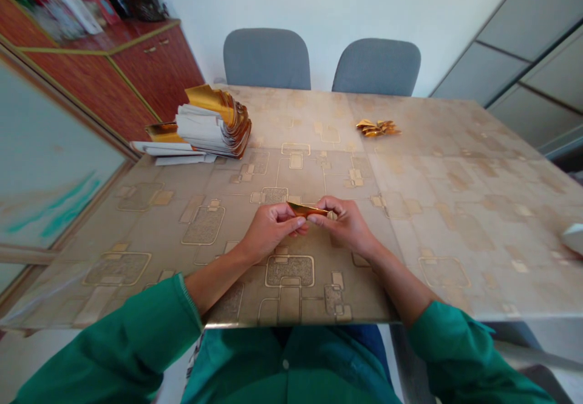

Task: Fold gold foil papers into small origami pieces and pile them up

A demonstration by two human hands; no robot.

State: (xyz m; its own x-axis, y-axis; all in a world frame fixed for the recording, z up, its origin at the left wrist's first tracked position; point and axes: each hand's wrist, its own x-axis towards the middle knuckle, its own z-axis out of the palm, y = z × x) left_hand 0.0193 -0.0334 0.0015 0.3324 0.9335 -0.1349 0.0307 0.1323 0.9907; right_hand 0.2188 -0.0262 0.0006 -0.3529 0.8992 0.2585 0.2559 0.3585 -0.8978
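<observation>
A narrow folded piece of gold paper (pixel 306 209) is stretched between my two hands, just above the near middle of the table. My left hand (pixel 274 228) pinches its left end with thumb and fingers. At the other end, my right hand (pixel 345 225) grips it, thumb in front and fingers behind. Toward the back right lies a small cluster of folded gold paper pieces (pixel 378 127). A thick bent stack of gold-and-white paper sheets (pixel 214 124) sits at the back left, apart from both hands.
A patterned cover spreads over the table (pixel 291 270). Behind it stand two grey chairs (pixel 268 58) against a white wall. A red-brown cabinet (pixel 155 70) with items on top is at the left. Part of a white object (pixel 574 237) shows at the right edge.
</observation>
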